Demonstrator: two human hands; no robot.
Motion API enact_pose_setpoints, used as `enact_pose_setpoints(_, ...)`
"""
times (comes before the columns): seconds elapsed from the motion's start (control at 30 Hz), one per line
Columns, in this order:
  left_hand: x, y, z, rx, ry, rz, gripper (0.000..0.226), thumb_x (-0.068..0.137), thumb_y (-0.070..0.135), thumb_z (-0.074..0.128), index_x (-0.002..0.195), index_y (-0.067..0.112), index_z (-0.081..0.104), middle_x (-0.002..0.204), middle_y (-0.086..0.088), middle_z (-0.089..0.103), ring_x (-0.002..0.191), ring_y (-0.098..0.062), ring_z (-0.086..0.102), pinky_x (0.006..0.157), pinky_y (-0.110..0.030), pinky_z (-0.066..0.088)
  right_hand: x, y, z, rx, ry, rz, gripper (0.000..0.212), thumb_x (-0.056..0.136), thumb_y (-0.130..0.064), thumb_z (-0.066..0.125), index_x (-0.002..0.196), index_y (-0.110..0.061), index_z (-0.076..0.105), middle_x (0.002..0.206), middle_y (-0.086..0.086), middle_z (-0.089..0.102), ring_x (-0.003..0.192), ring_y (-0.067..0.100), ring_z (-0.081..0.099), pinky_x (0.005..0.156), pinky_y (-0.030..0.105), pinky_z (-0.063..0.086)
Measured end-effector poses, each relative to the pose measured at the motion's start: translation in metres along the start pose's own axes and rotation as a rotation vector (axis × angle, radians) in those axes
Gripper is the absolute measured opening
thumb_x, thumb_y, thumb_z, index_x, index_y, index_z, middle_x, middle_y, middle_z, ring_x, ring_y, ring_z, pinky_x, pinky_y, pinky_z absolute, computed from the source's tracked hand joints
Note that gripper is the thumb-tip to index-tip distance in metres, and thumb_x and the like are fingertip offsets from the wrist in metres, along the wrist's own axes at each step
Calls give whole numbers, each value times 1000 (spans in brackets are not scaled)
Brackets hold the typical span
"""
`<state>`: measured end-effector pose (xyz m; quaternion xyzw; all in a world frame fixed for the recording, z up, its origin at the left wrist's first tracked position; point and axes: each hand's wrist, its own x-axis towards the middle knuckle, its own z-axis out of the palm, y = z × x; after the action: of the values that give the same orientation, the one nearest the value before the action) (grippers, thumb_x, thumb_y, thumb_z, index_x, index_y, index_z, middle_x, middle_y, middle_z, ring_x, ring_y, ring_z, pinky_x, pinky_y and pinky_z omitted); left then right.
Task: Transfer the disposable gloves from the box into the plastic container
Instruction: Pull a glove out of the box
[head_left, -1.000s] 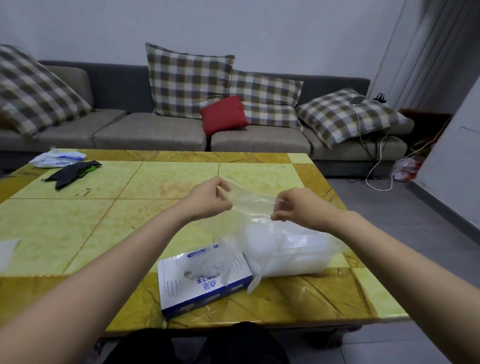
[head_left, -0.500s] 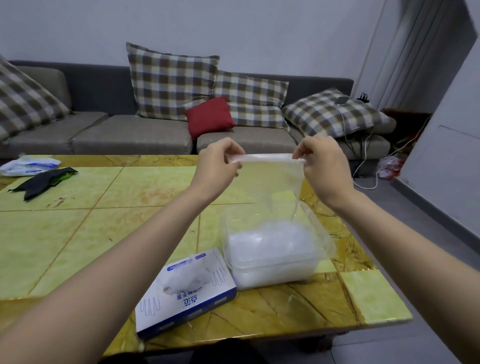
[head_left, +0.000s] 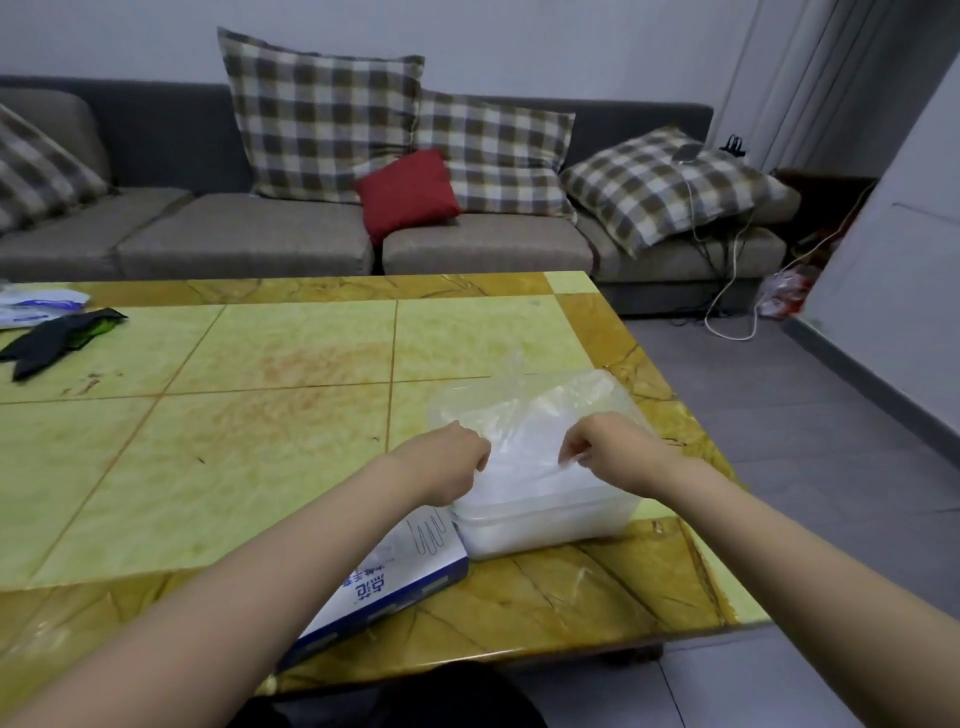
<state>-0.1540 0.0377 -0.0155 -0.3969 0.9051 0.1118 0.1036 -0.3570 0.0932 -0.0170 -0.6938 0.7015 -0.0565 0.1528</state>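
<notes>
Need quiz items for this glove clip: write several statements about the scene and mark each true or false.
1. The left hand and the right hand both pinch a clear glove over the plastic container. True.
2. The box lies to the right of the container. False: it lies at the container's left, partly under the left forearm.
3. The container is empty. False: it holds a whitish heap of gloves.
4. A red cushion rests on the sofa. True.
</notes>
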Motion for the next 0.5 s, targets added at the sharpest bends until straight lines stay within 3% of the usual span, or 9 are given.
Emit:
enact_pose_setpoints(0.1,9,-5,3,249,-111,17,27,93,3,34,104,11,57,114,-9,61,116,-28,50,93,-32,42,7,-7,5,5,-166,3,24,90,1,55,104,-8,72,108,6,70,102,17,63,78,21,46)
enact_pose_setpoints(0.2,17,-4,1,324,-124,-1,31,96,9,35,113,11,60,112,-10,58,102,-25,48,78,-28,31,14,-9,3,-21,-302,25,26,89,-9,61,114,-9,68,117,5,67,107,17,60,78,19,41)
enact_pose_setpoints(0.33,26,4,-7,231,132,13,25,95,15,35,101,8,58,99,-11,58,94,-26,46,73,-30,28,15,-13,-18,73,-502,40,47,89,-37,62,128,-12,58,127,-4,59,116,14,56,100,25,42)
enact_pose_setpoints(0.4,31,8,-6,126,185,8,24,96,22,37,107,8,54,110,-11,56,101,-27,49,72,-31,33,15,-16,-26,159,-311,-18,40,89,-38,62,120,-12,64,118,-4,64,108,12,60,96,25,45)
enact_pose_setpoints(0.47,36,12,-1,74,93,-2,35,96,31,44,125,10,44,126,-11,46,112,-27,46,79,-34,39,17,-16,-22,191,-7,-73,26,89,-28,64,112,-16,66,111,-3,67,100,12,62,87,24,49)
enact_pose_setpoints(0.5,39,14,3,82,10,-5,47,95,35,48,135,12,37,134,-11,39,119,-28,43,85,-36,41,18,-14,-18,148,59,-87,29,88,-25,66,116,-18,63,114,-3,66,103,12,61,87,24,48)
